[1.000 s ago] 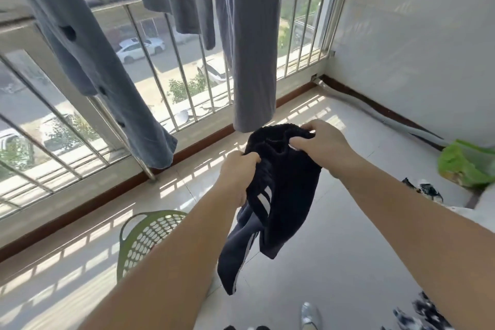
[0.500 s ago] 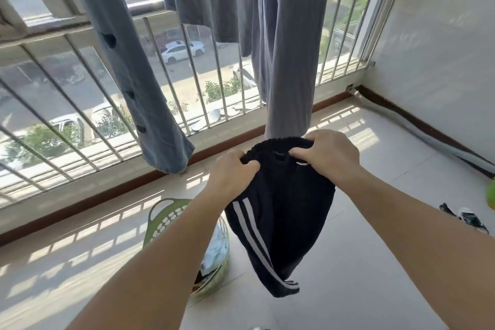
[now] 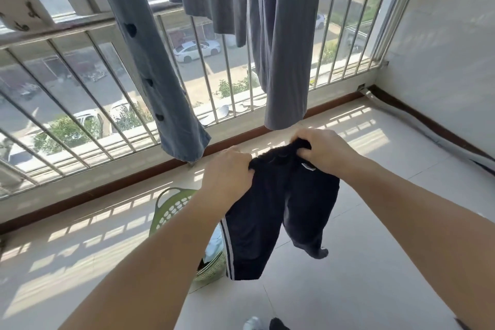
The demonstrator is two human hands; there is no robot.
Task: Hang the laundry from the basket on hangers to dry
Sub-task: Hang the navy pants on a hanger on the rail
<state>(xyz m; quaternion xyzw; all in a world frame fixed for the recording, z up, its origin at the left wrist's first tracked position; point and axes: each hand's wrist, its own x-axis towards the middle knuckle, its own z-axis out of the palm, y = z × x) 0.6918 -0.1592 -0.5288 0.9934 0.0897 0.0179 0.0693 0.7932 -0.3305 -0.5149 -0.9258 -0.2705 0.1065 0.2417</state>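
Both hands, left hand (image 3: 227,169) and right hand (image 3: 325,151), grip the dark striped fabric shorts (image 3: 278,209) above the green plastic basket (image 3: 174,205); spread the apparent waistband evenly before hangering.

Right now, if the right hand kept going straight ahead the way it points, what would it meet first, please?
Probably the hem of the grey hanging garment, just ahead of and above the right hand, which holds the dark shorts by the waistband. Beyond it stands the window railing. Depth is unclear, so the hand might pass under the hem.

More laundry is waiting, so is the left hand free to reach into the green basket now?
Probably not yet: the left hand grips the black shorts waistband with the right hand, and they hang over the green basket.
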